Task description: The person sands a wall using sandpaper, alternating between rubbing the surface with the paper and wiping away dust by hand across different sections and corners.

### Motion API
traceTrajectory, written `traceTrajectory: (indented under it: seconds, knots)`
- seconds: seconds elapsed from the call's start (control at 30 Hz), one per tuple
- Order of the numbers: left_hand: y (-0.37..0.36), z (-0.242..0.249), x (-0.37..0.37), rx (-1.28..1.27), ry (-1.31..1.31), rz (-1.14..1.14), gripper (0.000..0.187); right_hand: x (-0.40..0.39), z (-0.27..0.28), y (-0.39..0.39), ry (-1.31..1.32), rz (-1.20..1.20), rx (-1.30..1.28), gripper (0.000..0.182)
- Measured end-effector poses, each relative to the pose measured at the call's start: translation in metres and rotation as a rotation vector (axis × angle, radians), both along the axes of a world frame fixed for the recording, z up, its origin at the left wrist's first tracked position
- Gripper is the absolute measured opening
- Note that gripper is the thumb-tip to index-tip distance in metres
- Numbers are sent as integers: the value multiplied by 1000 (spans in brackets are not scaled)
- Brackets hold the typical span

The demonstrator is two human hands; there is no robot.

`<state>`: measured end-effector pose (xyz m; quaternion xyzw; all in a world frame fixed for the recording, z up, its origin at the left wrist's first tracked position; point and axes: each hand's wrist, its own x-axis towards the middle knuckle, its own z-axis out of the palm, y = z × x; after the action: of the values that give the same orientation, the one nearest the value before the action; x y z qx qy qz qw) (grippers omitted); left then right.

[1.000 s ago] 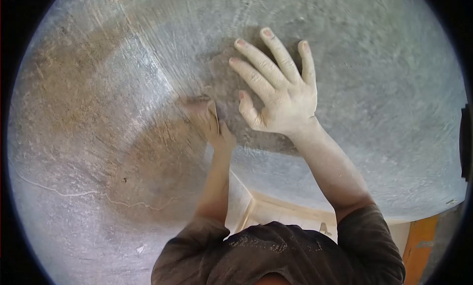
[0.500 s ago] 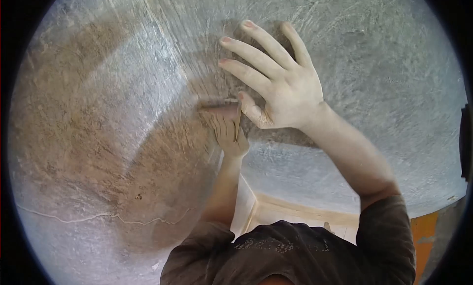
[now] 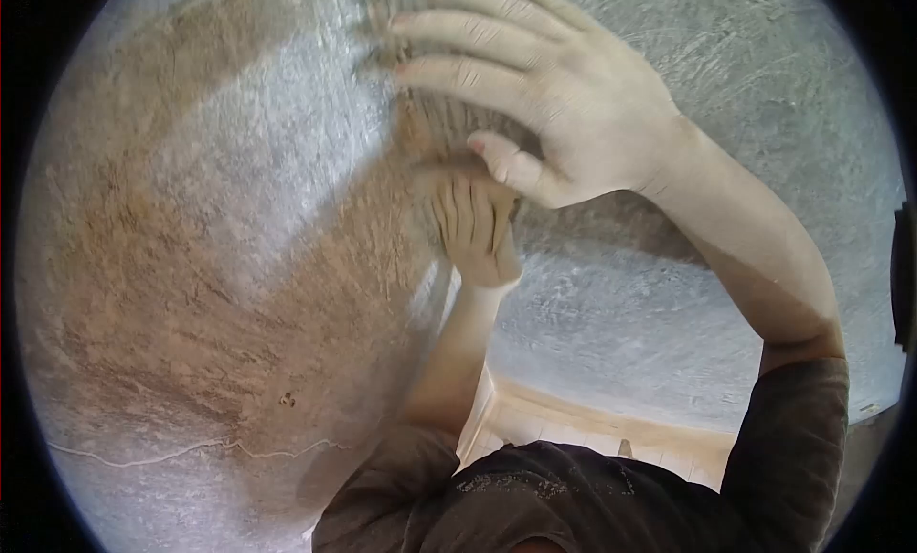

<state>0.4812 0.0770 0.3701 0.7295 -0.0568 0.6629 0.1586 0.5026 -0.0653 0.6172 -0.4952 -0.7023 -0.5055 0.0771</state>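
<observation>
Hand work at the corner of two rough grey walls

At the left, the left hand (image 3: 478, 233) lies back outward over the meeting of the walls, fingers side by side and bent at the knuckles. A thin dark edge shows beside its thumb side, but I cannot tell whether the hand grips something or only presses flat. At the right and higher, the right hand (image 3: 564, 104) is spread wide, with nothing seen in it; its fingertips are blurred, and whether they touch is unclear. The step looks like rubbing or smoothing the surface along the corner. I judge that the next move calls for even pressure from the left hand, with the right hand as a brace.

The left wall (image 3: 220, 343) stands beside the left hand, brownish and coarse in the shade, with a bright sheen higher up. A thin pale wavy line (image 3: 181, 454) crosses it low down, below a small dark pit (image 3: 287, 399). The right wall (image 3: 611, 314), behind the right forearm, is greyer, with faint curved streaks near the top.
</observation>
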Motion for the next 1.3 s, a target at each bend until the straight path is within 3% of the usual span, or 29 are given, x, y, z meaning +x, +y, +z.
traceTrajectory:
  seconds: [0.07,0.17,0.2,0.3,0.37,0.43,0.53,0.57,0.63,0.77,0.87,0.93,1.03,1.07,1.17,1.3]
  knots:
    - [5,63,2,72,-21,-48,51,9,4,1,1,89,5,55]
    - [1,96,-2,90,-25,-54,49,13,5,-3,7,166,3,54]
    - [1,67,6,126,-130,-40,51,13,4,-3,7,179,2,53]
    - [-2,-21,-2,56,8,68,53,11,2,-3,-4,97,-16,51]
    - [0,-54,-1,44,-33,45,54,2,0,-11,24,-10,-81,50]
    - [-2,-19,3,47,-37,65,52,5,-2,-8,21,34,-67,50]
    - [-7,85,0,48,-95,23,52,9,3,-1,31,139,9,48]
    - [-7,83,1,82,-122,27,53,6,2,-4,19,102,4,48]
    - [-11,69,6,144,-175,31,53,1,2,-9,-6,28,-7,48]
    - [-20,-67,0,1,33,45,46,5,5,-6,-4,78,-3,49]
    - [-9,-27,11,86,-54,109,46,3,2,-8,27,88,21,49]
    - [-6,68,8,173,-181,45,48,9,5,-5,-9,149,83,49]
    - [-20,123,-2,65,-115,-13,46,28,5,2,-90,267,164,50]
    - [-26,105,0,56,-73,-10,45,29,5,2,-97,279,172,50]
    - [-41,-13,-4,32,28,-25,45,14,5,-7,-82,228,135,50]
    - [-28,-25,5,99,-103,54,43,17,5,-2,-63,241,151,51]
